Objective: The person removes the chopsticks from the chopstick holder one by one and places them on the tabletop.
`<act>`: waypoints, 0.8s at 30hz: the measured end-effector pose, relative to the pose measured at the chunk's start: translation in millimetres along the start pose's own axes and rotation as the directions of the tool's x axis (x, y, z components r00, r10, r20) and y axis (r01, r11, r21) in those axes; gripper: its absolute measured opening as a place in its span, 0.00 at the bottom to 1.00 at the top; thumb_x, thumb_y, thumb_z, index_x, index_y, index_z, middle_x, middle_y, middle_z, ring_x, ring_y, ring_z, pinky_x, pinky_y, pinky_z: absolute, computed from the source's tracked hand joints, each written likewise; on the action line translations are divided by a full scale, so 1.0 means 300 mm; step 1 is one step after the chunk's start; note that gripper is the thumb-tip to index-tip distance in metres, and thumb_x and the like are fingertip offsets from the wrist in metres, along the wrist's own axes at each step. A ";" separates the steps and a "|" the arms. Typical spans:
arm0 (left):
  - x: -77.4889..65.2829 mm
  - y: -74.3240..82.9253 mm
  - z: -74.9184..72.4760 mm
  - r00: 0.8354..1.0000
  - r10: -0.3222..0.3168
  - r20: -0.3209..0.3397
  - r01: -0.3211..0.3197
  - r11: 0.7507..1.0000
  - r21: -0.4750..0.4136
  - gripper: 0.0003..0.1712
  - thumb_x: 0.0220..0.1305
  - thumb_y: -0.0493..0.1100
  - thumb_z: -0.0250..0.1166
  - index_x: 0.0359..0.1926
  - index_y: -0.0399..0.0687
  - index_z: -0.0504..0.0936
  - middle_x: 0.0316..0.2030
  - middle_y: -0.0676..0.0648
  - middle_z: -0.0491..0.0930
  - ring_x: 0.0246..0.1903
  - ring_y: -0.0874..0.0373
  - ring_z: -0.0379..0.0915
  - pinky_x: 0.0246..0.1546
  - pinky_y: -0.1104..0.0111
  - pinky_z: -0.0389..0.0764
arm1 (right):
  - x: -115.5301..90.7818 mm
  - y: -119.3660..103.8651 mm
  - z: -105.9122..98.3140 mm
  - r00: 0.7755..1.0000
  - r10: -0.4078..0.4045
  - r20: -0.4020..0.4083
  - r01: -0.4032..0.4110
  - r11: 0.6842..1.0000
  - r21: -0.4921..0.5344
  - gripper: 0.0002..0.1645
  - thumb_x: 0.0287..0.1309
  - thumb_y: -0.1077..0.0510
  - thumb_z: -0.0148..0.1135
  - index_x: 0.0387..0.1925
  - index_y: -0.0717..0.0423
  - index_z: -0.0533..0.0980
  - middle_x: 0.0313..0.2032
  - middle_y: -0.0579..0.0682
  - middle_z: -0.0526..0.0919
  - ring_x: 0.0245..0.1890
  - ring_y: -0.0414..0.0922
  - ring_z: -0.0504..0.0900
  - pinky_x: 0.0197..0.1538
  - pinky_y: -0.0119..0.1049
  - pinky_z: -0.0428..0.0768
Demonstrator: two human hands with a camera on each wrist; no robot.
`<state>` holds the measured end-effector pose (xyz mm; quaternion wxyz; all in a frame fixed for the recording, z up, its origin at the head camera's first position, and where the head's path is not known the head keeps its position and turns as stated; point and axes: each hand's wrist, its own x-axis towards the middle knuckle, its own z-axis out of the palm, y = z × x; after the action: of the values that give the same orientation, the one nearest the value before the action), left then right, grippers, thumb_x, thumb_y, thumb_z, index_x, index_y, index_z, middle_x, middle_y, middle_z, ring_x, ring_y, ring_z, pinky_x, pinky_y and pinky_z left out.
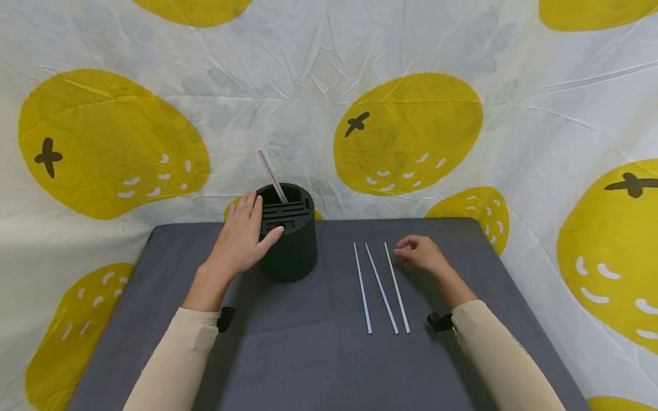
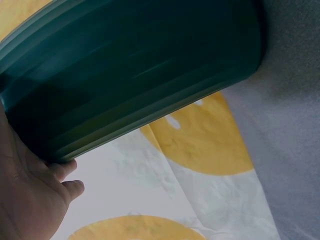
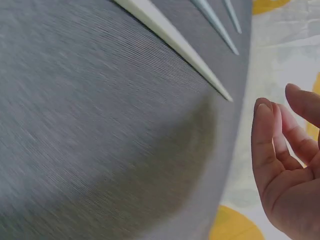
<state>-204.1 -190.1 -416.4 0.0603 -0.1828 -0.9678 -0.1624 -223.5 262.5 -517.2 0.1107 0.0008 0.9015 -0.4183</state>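
A dark green round utensil holder (image 1: 289, 251) with a slotted top stands near the table's back edge. One pinkish stick (image 1: 272, 176) leans upright in its rear opening. My left hand (image 1: 241, 234) rests against the holder's left side and rim, fingers extended and thumb across the front; in the left wrist view the holder's wall (image 2: 135, 70) fills the upper part. Right of the holder lie three slim, chopstick-like sticks: two bluish (image 1: 362, 288) (image 1: 381, 288) and one cream (image 1: 397, 288). My right hand (image 1: 418, 254) hovers just beside the cream stick's far end, fingers loosely bent, holding nothing.
A grey cloth covers the table (image 1: 319, 365). Behind it hangs a white curtain (image 1: 288, 68) printed with yellow fruit, close to the holder's back. Each wrist wears a small black camera (image 1: 439, 321).
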 end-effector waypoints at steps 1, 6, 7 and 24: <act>0.000 0.000 0.000 1.000 0.000 0.001 0.000 1.000 0.000 0.56 0.76 0.73 0.43 0.82 0.35 0.42 0.83 0.35 0.37 0.82 0.38 0.33 0.79 0.38 0.39 | 0.000 -0.010 -0.012 1.000 -0.018 0.002 0.018 1.000 -0.004 0.16 0.69 0.57 0.67 0.49 0.66 0.81 0.35 0.57 0.88 0.30 0.45 0.86 0.37 0.38 0.88; -0.002 -0.002 -0.002 1.000 0.001 0.005 -0.001 1.000 0.003 0.56 0.76 0.74 0.43 0.82 0.34 0.42 0.83 0.35 0.37 0.82 0.38 0.32 0.79 0.38 0.38 | -0.008 -0.072 -0.065 0.995 -0.100 0.008 0.100 0.995 -0.009 0.18 0.71 0.56 0.65 0.53 0.66 0.80 0.40 0.63 0.88 0.34 0.53 0.87 0.40 0.41 0.87; -0.002 -0.002 -0.002 1.000 0.001 0.006 -0.001 1.000 0.004 0.56 0.76 0.73 0.43 0.82 0.34 0.42 0.83 0.35 0.37 0.82 0.38 0.32 0.79 0.38 0.38 | -0.008 -0.087 -0.076 0.993 -0.115 0.005 0.115 0.993 -0.008 0.19 0.71 0.55 0.65 0.54 0.66 0.80 0.41 0.63 0.88 0.34 0.53 0.87 0.40 0.41 0.87; 0.002 -0.011 0.004 1.000 0.003 -0.002 -0.003 1.000 -0.001 0.56 0.76 0.74 0.43 0.82 0.35 0.42 0.82 0.33 0.40 0.82 0.37 0.33 0.79 0.39 0.39 | 0.040 -0.431 -0.168 0.958 -0.285 -0.002 0.285 0.958 0.017 0.22 0.69 0.51 0.67 0.56 0.61 0.80 0.47 0.61 0.87 0.41 0.45 0.87 0.43 0.28 0.86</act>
<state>-206.0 -192.3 -418.4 0.0616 -0.1841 -0.9673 -0.1631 -257.6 215.4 -390.5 0.0495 -0.1282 0.8887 -0.4375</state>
